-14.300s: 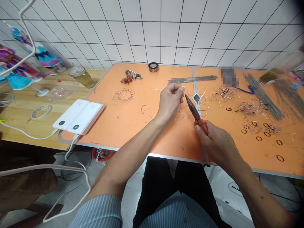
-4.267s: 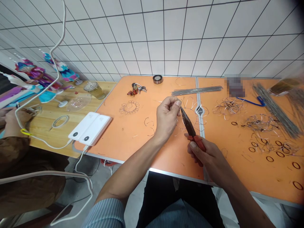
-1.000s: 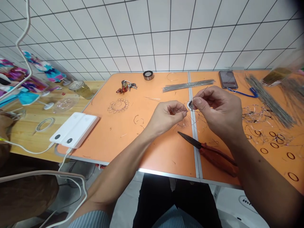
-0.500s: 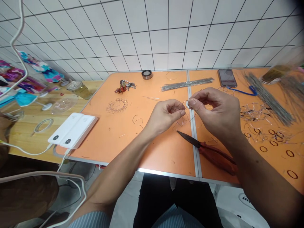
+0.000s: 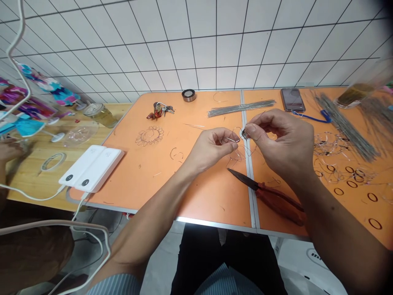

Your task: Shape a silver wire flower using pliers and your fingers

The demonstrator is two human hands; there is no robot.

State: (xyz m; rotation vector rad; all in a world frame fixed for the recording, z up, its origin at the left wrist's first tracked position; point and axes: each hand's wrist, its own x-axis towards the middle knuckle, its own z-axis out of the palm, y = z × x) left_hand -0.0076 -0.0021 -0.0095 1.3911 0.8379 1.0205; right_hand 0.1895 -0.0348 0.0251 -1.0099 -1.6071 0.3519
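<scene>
My left hand is closed in a pinch on a thin, bent wire with a small loop. My right hand pinches at the same wire from the other side, where a small dark bit shows at the fingertips. Both hands are held over the seam of the orange table. Below them lie long-nose pliers with red handles, tips pointing left. A wire ring of petal-like loops rests to the left. Fine wire between the hands is hard to make out.
A bundle of straight wires, a tape roll, keys and a phone lie at the back. Tangled wire shapes and several dark rings spread rightward. White power banks stand left; another person's hand is beyond.
My hands stay close together, and the wire loop between them now shows more clearly. Another person's hand has come into view at the far left. The view has shifted slightly.
</scene>
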